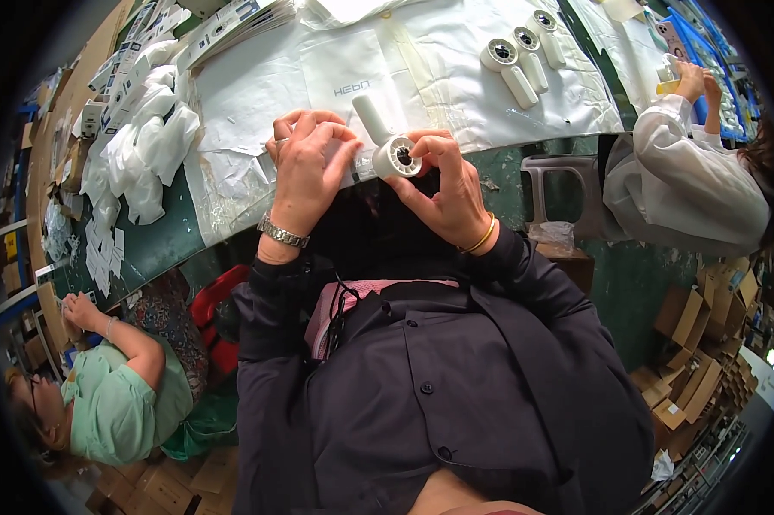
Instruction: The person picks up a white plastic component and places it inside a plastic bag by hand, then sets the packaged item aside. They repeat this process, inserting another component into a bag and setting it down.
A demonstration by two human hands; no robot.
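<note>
Two bare hands meet near the close edge of the surface (151,251) in the head view, my only window on the scene. From where I sit, the right hand (443,182) has thumb and index finger bent around the rim of a white handheld fan (394,157), one at each side of its round head, so I read it as grasping; the other fingers curl loosely behind. A gold-coloured bracelet (483,233) circles that wrist.

The left hand (308,163), with a metal watch (282,232) at its wrist, is half closed just beside the fan, the thumb drawn toward the bent fingers. I cannot tell whether anything thin is pinched there.

The fan's head faces up toward me between the hands, and its handle points away over a white sheet (245,103) that covers much of the surface. Just past the left hand lies a flat white bag (339,69) with grey lettering. Three more fans (519,86) rest side by side beyond the right hand, well apart from it, and white pouches (159,142) are heaped off to the left.
</note>
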